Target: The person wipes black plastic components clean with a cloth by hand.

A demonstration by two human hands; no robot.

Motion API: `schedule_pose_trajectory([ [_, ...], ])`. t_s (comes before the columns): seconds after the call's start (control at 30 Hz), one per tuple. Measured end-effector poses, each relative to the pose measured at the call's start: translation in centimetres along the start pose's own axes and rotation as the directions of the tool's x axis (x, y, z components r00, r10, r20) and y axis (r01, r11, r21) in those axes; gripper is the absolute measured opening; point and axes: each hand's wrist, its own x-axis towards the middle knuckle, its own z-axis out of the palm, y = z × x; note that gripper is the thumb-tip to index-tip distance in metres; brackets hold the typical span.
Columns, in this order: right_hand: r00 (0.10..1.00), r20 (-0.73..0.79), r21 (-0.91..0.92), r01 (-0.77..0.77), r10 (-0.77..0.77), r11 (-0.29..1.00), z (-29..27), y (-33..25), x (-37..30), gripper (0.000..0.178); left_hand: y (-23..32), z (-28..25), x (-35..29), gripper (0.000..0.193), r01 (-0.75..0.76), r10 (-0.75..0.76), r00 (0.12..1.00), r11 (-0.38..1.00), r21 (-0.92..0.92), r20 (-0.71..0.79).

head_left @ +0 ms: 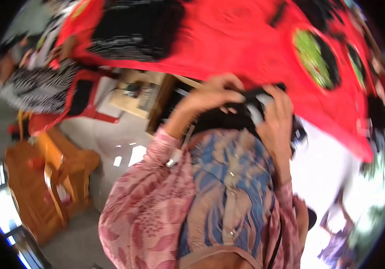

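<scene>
Close to my body, at the near edge of a red-covered table [219, 45], a black fabric-like piece [217, 120] lies across my lap. A pale grey patch shows on it between my hands; motion blur hides its exact kind. My left hand [215, 94] is bent over the upper left part, fingers curled and closed on the black material. On the other side my right hand [276, 115] grips the right part, its fingers folded over the upper edge.
A stack of black packed items [134, 29] lies on the table's far left. Green-and-black packages [315, 58] lie at the right. An open wooden drawer or box [158, 98] stands below the table edge. Left are a red chair [87, 96], a seated person and wooden furniture [53, 175].
</scene>
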Motion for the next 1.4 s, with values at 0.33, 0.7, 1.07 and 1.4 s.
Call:
schedule_pose_trajectory([
  [0.33, 0.966, 0.258, -0.19, 0.076, -0.025, 0.979, -4.8, 1.9, -2.3, 0.035, 1.3, 2.1, 3.6, 0.029, 0.044, -0.06, 0.942, 0.997, 0.058, 0.331],
  [0.7, 0.967, 0.148, -0.059, -0.199, 0.206, 0.978, -2.2, 2.0, -4.2, 0.033, -3.1, 4.9, 5.1, 0.061, -0.243, 0.329, 0.942, 0.806, -0.54, 0.068],
  [1.07, 0.815, 0.166, 0.117, -0.576, 0.555, 0.809, -0.4, 2.1, -6.5, 0.048, -7.1, 12.3, 6.2, 0.042, -0.06, 0.049, 0.998, 0.613, -0.788, -0.038],
  [1.4, 0.843, 0.22, 0.042, -0.51, 0.49, 0.859, -0.3, 1.6, -7.3, 0.047, -8.3, 12.4, 7.7, 0.037, 0.021, -0.007, 1.0, 0.495, -0.869, 0.02],
])
